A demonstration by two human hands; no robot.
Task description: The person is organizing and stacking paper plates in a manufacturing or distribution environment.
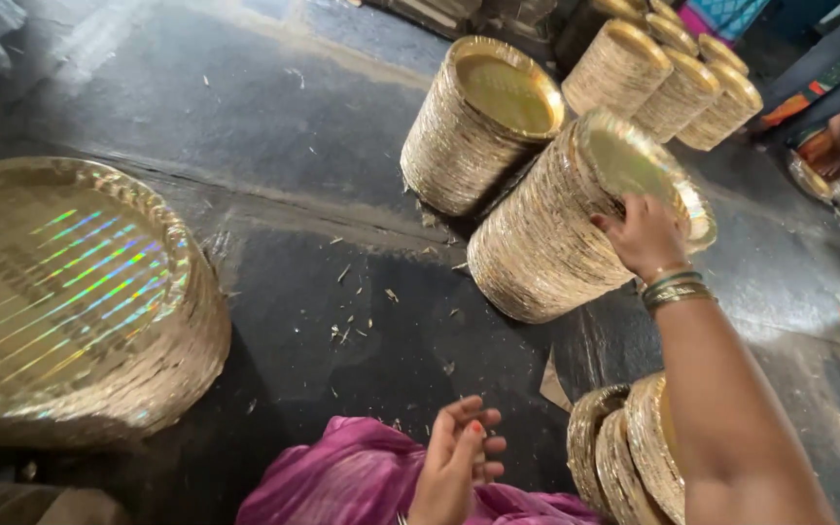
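My right hand (646, 233) grips the rim of a tall stack of gold foil paper plates (556, 233) that leans tilted on the dark floor. Bangles ring that wrist. My left hand (459, 462) hovers low over purple cloth (342, 476) with its fingers loosely apart and nothing in it. A second leaning plate stack (478, 122) rests just behind the held one, touching it.
A large stack of shiny gold plates (70, 301) sits at the left. More plate stacks (668, 83) lie at the back right, and some stand on edge (624, 452) under my right arm. Another person's clothing (828, 97) shows at the far right. Scraps litter the floor (342, 321).
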